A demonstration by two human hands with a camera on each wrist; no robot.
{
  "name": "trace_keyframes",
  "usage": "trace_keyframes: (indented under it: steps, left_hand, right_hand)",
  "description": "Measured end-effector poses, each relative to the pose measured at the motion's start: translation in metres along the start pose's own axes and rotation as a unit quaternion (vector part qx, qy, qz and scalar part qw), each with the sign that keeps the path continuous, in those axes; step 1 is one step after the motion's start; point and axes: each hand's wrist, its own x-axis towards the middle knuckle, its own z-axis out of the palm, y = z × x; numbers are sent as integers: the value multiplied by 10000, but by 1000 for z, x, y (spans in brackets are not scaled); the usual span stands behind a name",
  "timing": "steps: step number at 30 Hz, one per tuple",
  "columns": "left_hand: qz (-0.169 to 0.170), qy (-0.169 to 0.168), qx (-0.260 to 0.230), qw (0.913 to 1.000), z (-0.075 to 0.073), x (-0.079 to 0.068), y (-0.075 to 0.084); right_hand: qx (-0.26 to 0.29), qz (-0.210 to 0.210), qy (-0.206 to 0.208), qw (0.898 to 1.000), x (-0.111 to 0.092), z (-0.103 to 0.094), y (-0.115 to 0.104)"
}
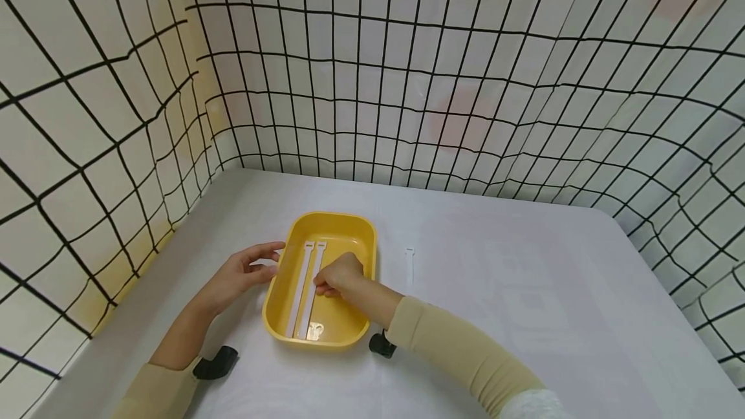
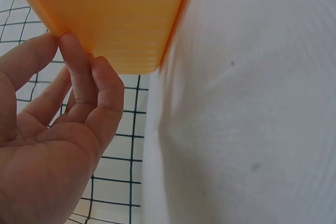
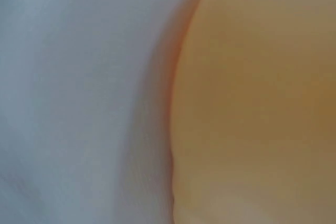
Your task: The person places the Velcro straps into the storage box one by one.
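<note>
A yellow tray (image 1: pixel 349 226) stands on the white-covered table, left of centre in the head view. Two white hook-and-loop cable ties with slotted heads lie lengthwise in it, the left tie (image 1: pixel 298 296) beside the right tie (image 1: pixel 308 309). My right hand (image 1: pixel 345 275) reaches over the tray's right side, its fingertips pinching the right tie near the middle. Loosely bent, the fingers of my left hand (image 1: pixel 241 275) touch the tray's left outer side. The left wrist view has those fingertips against the tray's wall (image 2: pixel 121 19). Only blurred yellow and white surfaces fill the right wrist view.
Another white cable tie (image 1: pixel 410 267) lies on the table (image 1: pixel 524 290) to the right of the tray. Black wire mesh (image 1: pixel 407 76) backed with white sheeting rises behind the table and along both sides. A dark wrist device (image 1: pixel 216 363) sits below the left hand.
</note>
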Motion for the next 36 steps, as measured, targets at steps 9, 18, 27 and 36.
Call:
trace_keyframes:
  steps: [9, 18, 27, 36]
  left_hand:
    - [-33, 10, -68, 10000, 0, 0, 1]
    - [22, -72, -128, 9999, -1, -3, 3]
    - [-20, -95, -83, 9999, -1, -3, 3]
    - [14, -93, -58, 9999, -2, -2, 3]
  right_hand:
    - [1, -308, -52, 9995, -3, -2, 3]
    - [593, -553, -490, 9955, -5, -4, 6]
    - [1533, -481, -1449, 9763, -2, -11, 5]
    - [1653, -1145, -2231, 9538, -8, -17, 3]
